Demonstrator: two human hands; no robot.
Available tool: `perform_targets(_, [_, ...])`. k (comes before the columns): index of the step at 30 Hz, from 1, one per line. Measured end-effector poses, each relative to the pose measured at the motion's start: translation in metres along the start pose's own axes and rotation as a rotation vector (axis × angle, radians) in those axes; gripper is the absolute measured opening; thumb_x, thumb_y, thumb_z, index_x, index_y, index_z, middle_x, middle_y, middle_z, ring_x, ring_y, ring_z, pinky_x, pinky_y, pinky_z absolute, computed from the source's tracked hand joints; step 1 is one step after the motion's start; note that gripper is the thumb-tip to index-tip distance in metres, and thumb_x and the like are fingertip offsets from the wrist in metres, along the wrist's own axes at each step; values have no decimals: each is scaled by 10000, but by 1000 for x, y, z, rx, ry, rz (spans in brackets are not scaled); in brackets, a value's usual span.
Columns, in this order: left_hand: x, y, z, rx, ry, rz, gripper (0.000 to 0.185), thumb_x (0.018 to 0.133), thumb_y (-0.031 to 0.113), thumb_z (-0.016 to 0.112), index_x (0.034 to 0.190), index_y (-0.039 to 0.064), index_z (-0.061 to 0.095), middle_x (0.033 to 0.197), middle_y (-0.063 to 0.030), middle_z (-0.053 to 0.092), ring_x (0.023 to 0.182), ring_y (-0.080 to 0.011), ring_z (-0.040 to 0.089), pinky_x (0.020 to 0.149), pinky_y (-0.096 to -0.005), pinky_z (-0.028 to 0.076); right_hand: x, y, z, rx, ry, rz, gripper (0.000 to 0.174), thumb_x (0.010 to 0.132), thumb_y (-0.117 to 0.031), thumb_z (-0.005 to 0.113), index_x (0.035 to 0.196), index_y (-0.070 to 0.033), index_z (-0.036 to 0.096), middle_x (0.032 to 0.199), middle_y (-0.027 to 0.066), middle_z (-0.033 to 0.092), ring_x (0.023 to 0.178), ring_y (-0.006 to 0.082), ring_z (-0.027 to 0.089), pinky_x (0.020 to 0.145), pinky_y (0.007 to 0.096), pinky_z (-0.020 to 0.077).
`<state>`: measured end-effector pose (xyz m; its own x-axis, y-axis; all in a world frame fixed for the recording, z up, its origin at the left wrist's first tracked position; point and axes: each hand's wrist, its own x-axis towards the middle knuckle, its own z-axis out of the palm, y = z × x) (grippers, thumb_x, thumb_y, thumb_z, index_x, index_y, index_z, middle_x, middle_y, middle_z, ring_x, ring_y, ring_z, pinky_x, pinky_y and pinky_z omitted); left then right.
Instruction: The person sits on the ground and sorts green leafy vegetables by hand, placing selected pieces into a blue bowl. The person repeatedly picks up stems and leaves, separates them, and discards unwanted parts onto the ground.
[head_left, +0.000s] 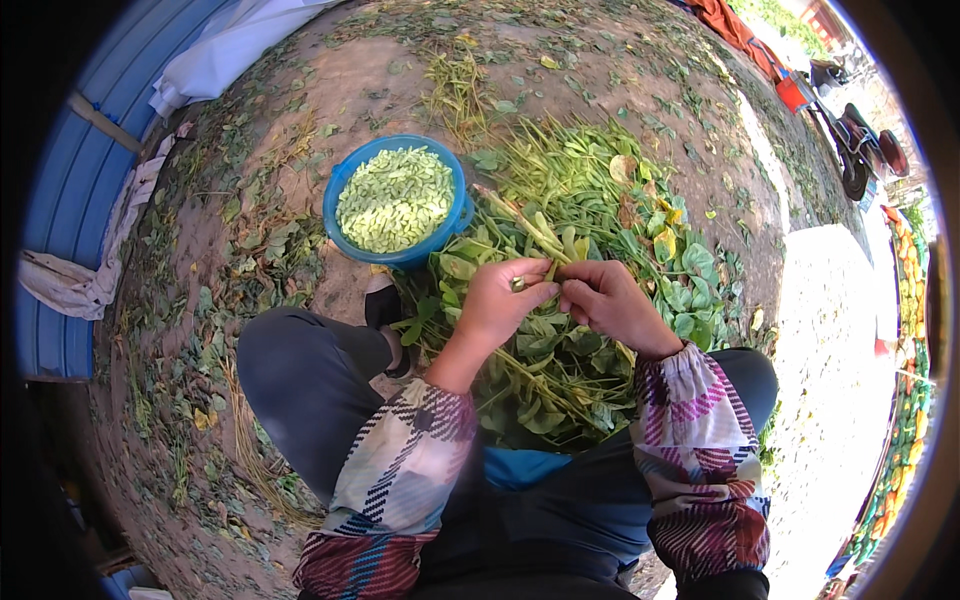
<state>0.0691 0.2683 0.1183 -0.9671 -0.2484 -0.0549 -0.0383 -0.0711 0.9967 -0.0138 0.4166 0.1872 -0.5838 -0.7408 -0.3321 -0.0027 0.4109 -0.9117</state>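
Both my hands meet over a heap of leafy bean plants. My left hand (506, 296) grips the base of a cut bean stalk (525, 225) that points up and to the left, with green pods (574, 244) beside it. My right hand (607, 300) pinches at the same spot, its fingertips close to the left thumb; what they pinch is mostly hidden. Beneath and beyond lie piled bean plants (555, 165) with pods, stems and some yellowing leaves. A blue plastic bucket (334, 225) full of picked green pods (397, 199) stands to the left of the heap.
Dry leaves and stems (247, 240) litter the earthen ground. A few loose stalks (457, 90) lie beyond the bucket. Blue corrugated metal (56, 195) with white cloth borders the left side. A wheeled machine (859, 146) stands far right, above a sunlit strip (817, 360).
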Motion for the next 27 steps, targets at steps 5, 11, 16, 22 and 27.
perform_targets(5, [-1,5,2,154,37,88,357,755,95,717,1063,-58,621,909,-156,686,811,-146,651,720,-270,500,-1,-4,-2,42,-5,63,174,836,-90,474,817,32,598,660,3,569,547,47,487,486,203,387])
perform_targets(11, [-4,6,0,186,68,96,353,740,114,729,1048,-36,643,827,-94,676,760,-97,597,695,-250,470,-1,-8,-1,82,-27,78,186,829,-95,471,790,32,601,654,-1,566,526,43,468,459,204,360])
perform_targets(16, [-3,6,2,232,71,130,353,739,118,727,1041,-42,641,828,-100,680,757,-109,608,694,-253,472,0,-2,-5,91,-39,76,190,821,-93,472,766,32,604,630,-6,560,515,41,459,454,206,352])
perform_targets(22, [-5,7,1,222,72,114,350,729,124,734,1027,-37,646,820,-100,678,756,-112,611,688,-257,474,1,-2,-2,12,-29,33,189,810,-86,470,752,35,603,622,-5,567,511,46,463,458,218,362])
perform_targets(27, [-3,6,0,295,49,125,354,738,143,735,1021,-48,643,815,-99,678,752,-120,614,689,-268,478,4,6,-4,-119,-24,-50,154,802,-56,488,781,46,602,605,43,581,515,74,498,478,255,403])
